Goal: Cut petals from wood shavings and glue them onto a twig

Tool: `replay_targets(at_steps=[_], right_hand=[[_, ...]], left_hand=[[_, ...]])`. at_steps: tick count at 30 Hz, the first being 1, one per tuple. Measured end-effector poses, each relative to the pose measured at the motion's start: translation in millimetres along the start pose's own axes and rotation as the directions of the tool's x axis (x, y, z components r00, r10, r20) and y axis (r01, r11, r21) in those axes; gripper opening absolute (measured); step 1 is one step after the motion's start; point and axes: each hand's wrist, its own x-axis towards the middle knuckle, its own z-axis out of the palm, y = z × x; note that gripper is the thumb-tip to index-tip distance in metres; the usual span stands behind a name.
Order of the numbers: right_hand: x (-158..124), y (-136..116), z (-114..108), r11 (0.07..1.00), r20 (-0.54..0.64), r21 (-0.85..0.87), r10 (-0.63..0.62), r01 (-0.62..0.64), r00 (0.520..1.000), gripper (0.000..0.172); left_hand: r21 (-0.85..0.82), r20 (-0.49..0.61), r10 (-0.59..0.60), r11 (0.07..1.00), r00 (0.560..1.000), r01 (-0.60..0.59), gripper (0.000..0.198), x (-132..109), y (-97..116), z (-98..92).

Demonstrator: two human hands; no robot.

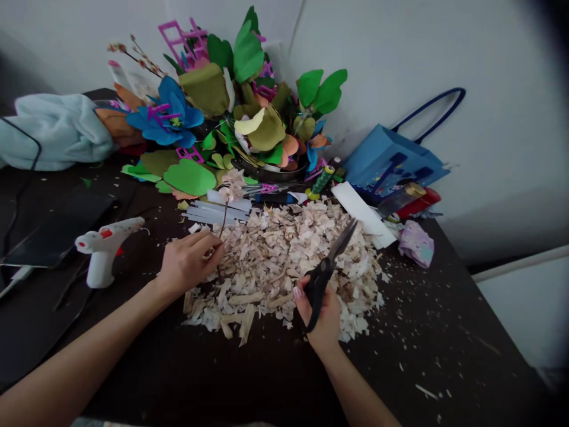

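Observation:
Pinched between the fingers of my left hand (190,261) is a thin brown stem, held upright, with a pale pinkish flower (233,185) at its top. My right hand (326,314) grips a pair of black scissors (320,279), the blades pointing up and to the right, seemingly closed. Both hands are over the near part of a wide heap of pale, dry shavings or petal scraps (275,252). Larger strips lie along the heap's near edge. Translucent glue sticks (217,210) lie just beyond my left hand.
A white glue gun (104,246) stands at the left, beside a dark flat device (57,228). Behind are felt flowers and leaves (211,89), a green thread spool (322,179) and a light-blue cloth (64,130). A white strip (362,213), blue bag (393,160) and crumpled wrapper (416,243) sit right.

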Motion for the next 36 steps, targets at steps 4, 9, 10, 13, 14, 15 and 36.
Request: replay_targets(at_steps=[4,9,10,13,14,15,36], right_hand=[[2,1,-2,0.999,0.007,0.028,0.017,-0.018,1.0,0.011],[6,1,-6,0.999,-0.011,0.042,0.005,-0.005,1.0,0.011],[6,0,-6,0.999,-0.014,0.037,0.007,-0.006,1.0,0.011],[7,-2,-7,1.0,-0.007,0.014,0.027,-0.027,1.0,0.01],[7,-2,-8,0.999,-0.002,0.007,0.035,-0.035,0.999,0.011],[7,-3,-8,0.999,0.004,0.0,0.044,-0.044,0.999,0.011],[11,-11,-6,0.997,0.006,-0.013,0.078,-0.078,0.997,0.014]], left_hand=[[-0.015,0.047,-0.079,0.997,0.996,0.08,0.017,4,14,1.0],[-0.237,0.223,-0.032,0.968,0.974,0.086,0.016,11,38,0.3],[-0.273,0.273,-0.003,0.959,0.962,0.08,0.017,13,42,0.2],[-0.315,0.403,0.051,0.945,0.914,0.087,0.022,18,52,0.1],[-0.312,0.44,0.05,0.945,0.897,0.1,0.022,20,54,0.4],[-0.306,0.477,0.046,0.945,0.878,0.117,0.022,22,56,0.9],[-0.168,0.694,-0.044,0.961,0.719,0.22,0.011,30,83,15.8]])
